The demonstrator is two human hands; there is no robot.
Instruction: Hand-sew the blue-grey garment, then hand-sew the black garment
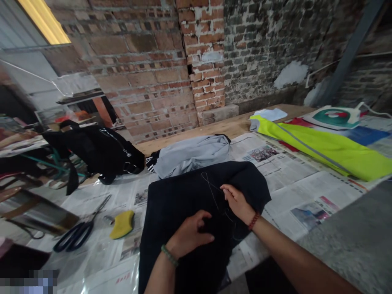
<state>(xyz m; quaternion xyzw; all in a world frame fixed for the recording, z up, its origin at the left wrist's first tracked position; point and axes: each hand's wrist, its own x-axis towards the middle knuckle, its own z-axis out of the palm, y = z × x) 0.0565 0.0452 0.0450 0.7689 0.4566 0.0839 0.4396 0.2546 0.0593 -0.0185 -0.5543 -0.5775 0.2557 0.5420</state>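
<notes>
Dark cloth (174,200) beneath the fingers (230,192).

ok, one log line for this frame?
left hand: open, over dark cloth | right hand: pinching thread | left of cloth, on newspaper: scissors, yellow sponge

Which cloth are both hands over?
The dark cloth, nearest the camera; the right hand pinches a thread over it. The grey cloth lies behind it, the yellow cloth away to the right near the iron.
</notes>
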